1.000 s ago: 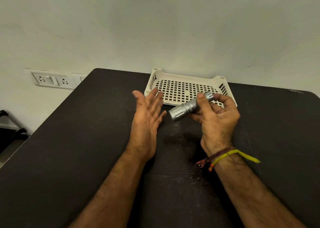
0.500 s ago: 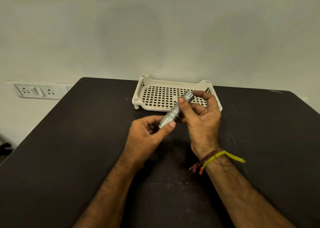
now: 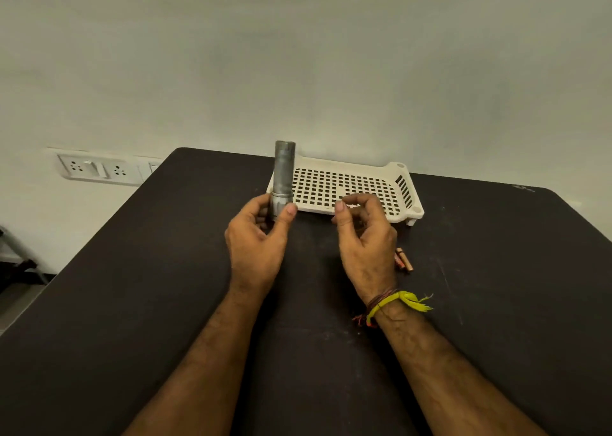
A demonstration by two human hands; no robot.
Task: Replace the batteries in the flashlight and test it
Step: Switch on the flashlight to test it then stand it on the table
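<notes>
Your left hand (image 3: 256, 237) grips the flashlight (image 3: 284, 179) just left of the frame's centre. Thumb and fingers wrap round its wider lower end, and the body stands upright above the hand. Its top end looks open, with an uneven rim, and reaches up past the table's far edge to the wall (image 3: 298, 54) behind. The tube is dull grey metal.

Your right hand (image 3: 364, 237) hovers to the right of centre, apart from the flashlight. Its fingers are curled in, with thumb and forefinger close together. You may be pinching something small there, but I cannot tell; nothing shows clearly between the fingertips. A yellow thread and some darker cords (image 3: 394, 305) are tied round that wrist.

Two batteries (image 3: 404, 259) lie side by side on the table (image 3: 132, 303), just right of your right hand and partly hidden behind it. They are copper-coloured.

A cream perforated tray (image 3: 357, 184) sits flat at the table's far edge, above your right hand in the frame. The flashlight overlaps the tray's left end in this view. Nothing shows on the tray's grid.

The table is dark, with pale scuffs near the middle. A white socket plate (image 3: 96, 169) sits on the wall at the left of the frame, beyond the table's corner.
</notes>
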